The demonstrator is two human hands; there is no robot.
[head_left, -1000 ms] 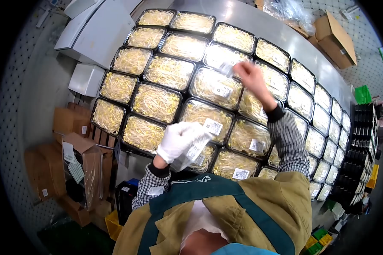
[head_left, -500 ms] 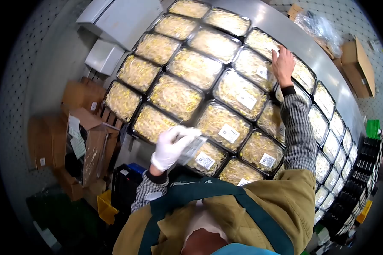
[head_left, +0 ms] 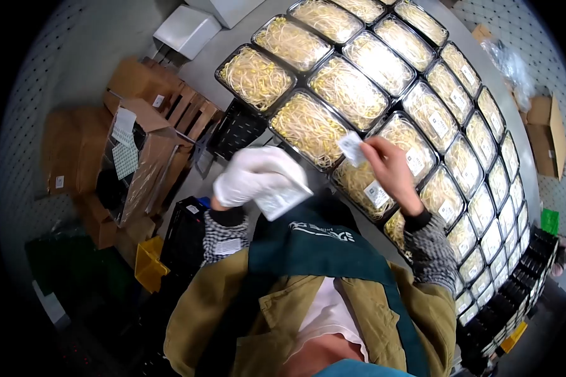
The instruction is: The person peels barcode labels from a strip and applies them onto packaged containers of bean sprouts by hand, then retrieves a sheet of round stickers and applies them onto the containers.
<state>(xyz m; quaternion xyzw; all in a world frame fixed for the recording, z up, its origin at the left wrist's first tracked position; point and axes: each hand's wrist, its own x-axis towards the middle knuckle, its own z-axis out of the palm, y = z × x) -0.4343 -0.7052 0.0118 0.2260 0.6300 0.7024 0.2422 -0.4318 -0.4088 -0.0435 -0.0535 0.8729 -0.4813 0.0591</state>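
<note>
My left hand (head_left: 258, 176), in a white glove, is closed around a stack of label sheets (head_left: 282, 200) held in front of my apron. My bare right hand (head_left: 390, 168) pinches one small white label (head_left: 352, 149) between thumb and fingers. That label hangs just above the near edge of a clear-lidded black tray of bean sprouts (head_left: 309, 129), which shows no label. Below my right hand lies a bean sprout tray (head_left: 366, 188) with a white label on its lid. The palm side of my left hand is hidden.
Rows of packed sprout trays (head_left: 464, 162) cover the metal table (head_left: 240, 30), many labelled. Cardboard boxes (head_left: 146, 164) and a wooden pallet (head_left: 192, 113) stand at the left. A yellow bin (head_left: 149, 264) sits on the floor. Another open carton (head_left: 544, 135) is at the far right.
My right hand has come back from the far trays toward my body and now holds a label. My left hand has shifted with its label stack. The view has turned, so the trays appear moved.
</note>
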